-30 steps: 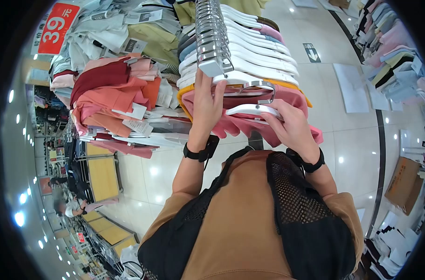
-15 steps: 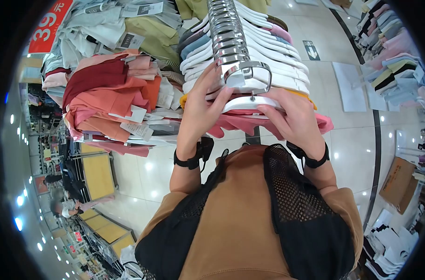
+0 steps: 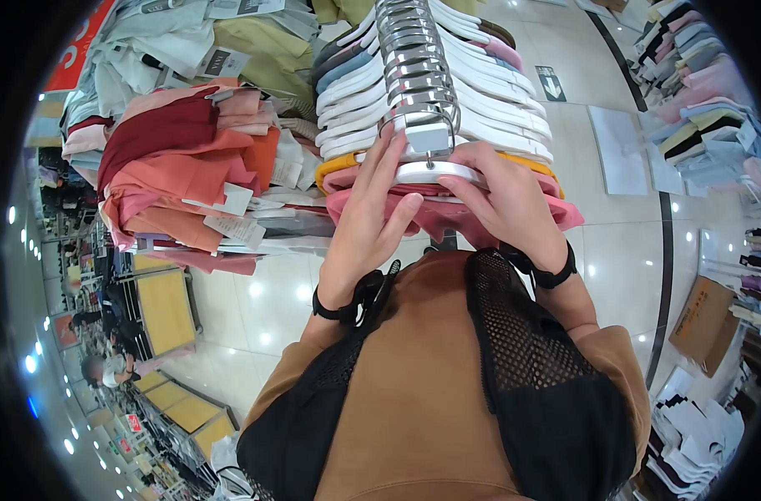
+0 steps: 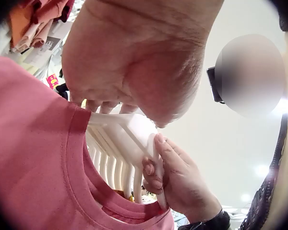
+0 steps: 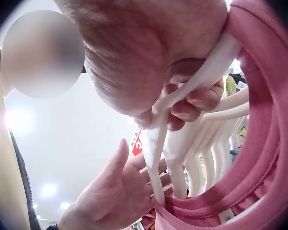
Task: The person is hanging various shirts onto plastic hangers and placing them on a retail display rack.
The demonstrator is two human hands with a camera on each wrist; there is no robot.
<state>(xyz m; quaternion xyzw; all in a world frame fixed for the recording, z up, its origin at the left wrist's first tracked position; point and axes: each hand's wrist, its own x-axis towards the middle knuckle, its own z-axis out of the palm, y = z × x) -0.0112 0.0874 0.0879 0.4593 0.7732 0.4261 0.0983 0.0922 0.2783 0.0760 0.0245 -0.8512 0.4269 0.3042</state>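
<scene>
White hanger [image 3: 418, 174] with the pink T-shirt [image 3: 445, 219] was right of the rail [image 3: 429, 138] a second ago, now it's at the near end. Right hand [image 3: 511, 198] pinches it, left hand [image 3: 364, 215] beside it, thumb spread.

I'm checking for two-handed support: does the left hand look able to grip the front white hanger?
Probably yes: the left hand is open at one side of the front white hanger, nothing visible blocking it; the right hand holds the other side.

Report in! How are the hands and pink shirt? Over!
Right hand gripping hanger. Left hand open beside it. Pink shirt on hanger. More hangers close behind.
</scene>
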